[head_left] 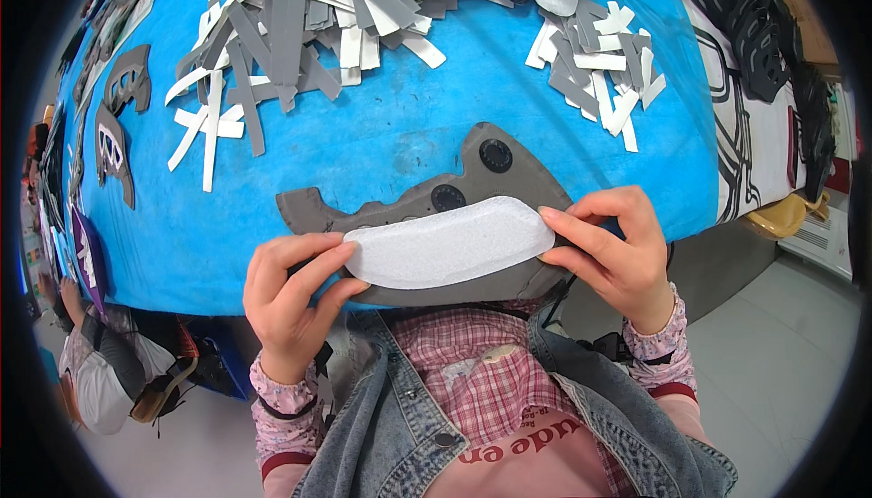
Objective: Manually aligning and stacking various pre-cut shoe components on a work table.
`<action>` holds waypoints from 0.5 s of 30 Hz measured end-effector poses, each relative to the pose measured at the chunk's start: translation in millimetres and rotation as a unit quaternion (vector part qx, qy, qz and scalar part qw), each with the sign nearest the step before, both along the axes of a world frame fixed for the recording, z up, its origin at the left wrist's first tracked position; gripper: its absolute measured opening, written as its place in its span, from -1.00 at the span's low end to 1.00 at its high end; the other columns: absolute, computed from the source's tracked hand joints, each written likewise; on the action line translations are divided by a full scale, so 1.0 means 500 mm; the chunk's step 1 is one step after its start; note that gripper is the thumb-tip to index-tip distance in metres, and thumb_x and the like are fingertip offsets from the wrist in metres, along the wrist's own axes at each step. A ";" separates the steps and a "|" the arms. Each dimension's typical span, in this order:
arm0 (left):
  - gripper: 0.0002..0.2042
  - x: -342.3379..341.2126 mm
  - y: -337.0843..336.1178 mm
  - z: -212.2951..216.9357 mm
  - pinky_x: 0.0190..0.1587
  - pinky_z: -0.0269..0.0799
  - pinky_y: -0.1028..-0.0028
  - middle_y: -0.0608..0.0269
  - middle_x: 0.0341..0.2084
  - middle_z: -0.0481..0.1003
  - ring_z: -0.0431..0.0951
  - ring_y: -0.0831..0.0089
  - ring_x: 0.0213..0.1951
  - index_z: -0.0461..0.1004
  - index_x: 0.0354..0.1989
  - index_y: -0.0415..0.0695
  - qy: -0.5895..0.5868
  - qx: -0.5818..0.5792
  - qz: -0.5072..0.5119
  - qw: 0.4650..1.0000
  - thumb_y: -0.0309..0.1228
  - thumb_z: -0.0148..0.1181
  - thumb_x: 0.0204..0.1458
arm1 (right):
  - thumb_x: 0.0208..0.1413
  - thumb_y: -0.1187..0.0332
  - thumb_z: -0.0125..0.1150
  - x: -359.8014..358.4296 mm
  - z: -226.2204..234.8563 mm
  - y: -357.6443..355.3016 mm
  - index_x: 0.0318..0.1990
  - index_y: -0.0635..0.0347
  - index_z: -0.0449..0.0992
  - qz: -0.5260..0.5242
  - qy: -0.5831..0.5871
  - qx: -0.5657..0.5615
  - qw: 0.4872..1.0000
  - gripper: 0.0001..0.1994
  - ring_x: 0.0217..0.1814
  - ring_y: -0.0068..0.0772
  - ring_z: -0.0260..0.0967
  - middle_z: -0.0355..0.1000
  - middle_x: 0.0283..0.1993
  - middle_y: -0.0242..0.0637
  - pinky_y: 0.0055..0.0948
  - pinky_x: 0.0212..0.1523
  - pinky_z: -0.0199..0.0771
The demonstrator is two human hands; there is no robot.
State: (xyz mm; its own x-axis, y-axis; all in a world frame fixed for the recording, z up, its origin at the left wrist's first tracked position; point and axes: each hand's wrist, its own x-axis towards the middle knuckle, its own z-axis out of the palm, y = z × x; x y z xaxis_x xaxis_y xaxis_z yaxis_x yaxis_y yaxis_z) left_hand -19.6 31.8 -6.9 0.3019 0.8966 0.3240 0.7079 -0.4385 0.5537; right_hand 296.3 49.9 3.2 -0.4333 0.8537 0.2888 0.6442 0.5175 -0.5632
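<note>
A white elongated pad with rounded ends is stretched between my two hands, over a dark grey shaped foam piece at the table's near edge. My left hand pinches the pad's left end between thumb and fingers. At the other end, my right hand grips the pad in the same way. Two black round discs are set in the foam piece, one on its raised part and one lower down. The pad hides part of the foam piece's near side.
On the blue-covered table, a heap of grey and white strips lies far left, with a smaller strip pile far right. Grey foam pieces lie at left. Black molded parts are stacked at far right. Another person is at lower left.
</note>
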 end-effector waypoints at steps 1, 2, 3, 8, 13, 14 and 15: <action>-0.61 0.000 0.000 0.000 -0.17 0.39 0.38 0.16 -0.26 0.55 0.50 0.27 -0.21 0.58 -0.23 -0.20 -0.001 0.000 0.000 1.000 -0.37 0.45 -0.32 | -0.21 0.39 0.45 0.001 0.000 -0.001 -0.06 0.14 0.60 0.000 0.002 -0.007 1.000 -0.56 -0.28 -0.40 0.32 0.39 -0.24 -0.39 -0.44 -0.32 0.37; -0.61 0.000 0.000 0.000 -0.17 0.39 0.38 0.16 -0.26 0.55 0.50 0.27 -0.21 0.58 -0.23 -0.20 -0.001 0.000 -0.001 1.000 -0.37 0.45 -0.32 | -0.21 0.40 0.45 0.001 -0.001 -0.002 -0.05 0.14 0.60 -0.001 0.004 -0.013 1.000 -0.56 -0.29 -0.41 0.32 0.39 -0.24 -0.39 -0.45 -0.32 0.37; -0.61 0.001 0.001 0.001 -0.17 0.39 0.38 0.16 -0.26 0.55 0.50 0.27 -0.22 0.58 -0.23 -0.19 0.000 -0.002 -0.001 1.000 -0.37 0.45 -0.32 | -0.21 0.40 0.45 0.000 -0.001 -0.002 -0.05 0.14 0.60 -0.001 0.004 -0.013 1.000 -0.56 -0.29 -0.41 0.32 0.39 -0.24 -0.39 -0.45 -0.32 0.37; -0.61 0.000 0.001 0.001 -0.17 0.39 0.37 0.17 -0.26 0.54 0.49 0.27 -0.22 0.58 -0.22 -0.19 0.005 0.000 -0.003 1.000 -0.36 0.44 -0.30 | -0.20 0.40 0.44 -0.002 -0.001 -0.001 -0.03 0.10 0.59 0.000 -0.004 -0.002 1.000 -0.55 -0.31 -0.43 0.32 0.37 -0.25 -0.40 -0.46 -0.31 0.36; -0.62 -0.001 0.000 -0.001 -0.17 0.39 0.38 0.18 -0.25 0.54 0.49 0.27 -0.22 0.58 -0.22 -0.18 0.007 0.000 -0.001 1.000 -0.34 0.44 -0.28 | -0.19 0.40 0.44 -0.001 -0.002 -0.003 -0.02 0.09 0.59 0.009 -0.012 0.000 1.000 -0.55 -0.30 -0.44 0.31 0.36 -0.25 -0.41 -0.46 -0.29 0.34; -0.62 -0.001 0.000 -0.001 -0.17 0.39 0.38 0.18 -0.25 0.54 0.49 0.27 -0.22 0.58 -0.22 -0.18 0.007 0.000 -0.002 1.000 -0.34 0.44 -0.28 | -0.19 0.40 0.43 0.000 -0.003 -0.004 -0.02 0.09 0.59 0.009 -0.014 -0.001 1.000 -0.55 -0.30 -0.44 0.31 0.35 -0.24 -0.41 -0.46 -0.28 0.33; -0.62 -0.001 0.000 -0.001 -0.17 0.39 0.38 0.18 -0.25 0.54 0.49 0.27 -0.21 0.58 -0.22 -0.18 0.008 0.000 -0.002 1.000 -0.34 0.44 -0.28 | -0.19 0.40 0.43 0.000 -0.002 -0.004 -0.02 0.09 0.59 0.008 -0.014 -0.001 1.000 -0.55 -0.30 -0.44 0.31 0.35 -0.24 -0.41 -0.46 -0.28 0.33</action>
State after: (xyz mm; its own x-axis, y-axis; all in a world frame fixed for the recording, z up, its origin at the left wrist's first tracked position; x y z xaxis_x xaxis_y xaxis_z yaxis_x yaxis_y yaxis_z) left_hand -20.0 32.0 -7.4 0.3115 0.8953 0.3183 0.7147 -0.4415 0.5424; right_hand 296.0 47.7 2.1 -0.4549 0.8472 0.2743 0.6508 0.5266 -0.5469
